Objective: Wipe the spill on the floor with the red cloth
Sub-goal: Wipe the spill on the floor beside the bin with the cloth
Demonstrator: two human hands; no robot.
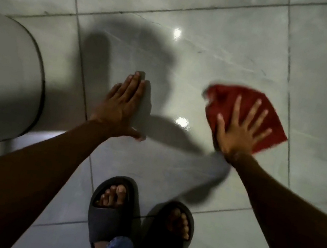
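Head view, looking straight down: the right hand [241, 135] is spread flat, all 5 fingers splayed, palm pressing the red cloth [247, 114] onto the grey tiled floor [219, 24]. The cloth lies crumpled under that palm, its edges blurred, sticking out past the fingertips and off to the right. Left hand [122, 105] is flat too, fingers together and straight, resting bare on the tile well apart from the cloth, holding nothing. Just beside it on the left sits a rounded white object [1, 84]; I cannot tell what it is. 2 dark slides [112, 209] stand below, between the arms. The tile shines with 2 light glints; I cannot make out the spill.
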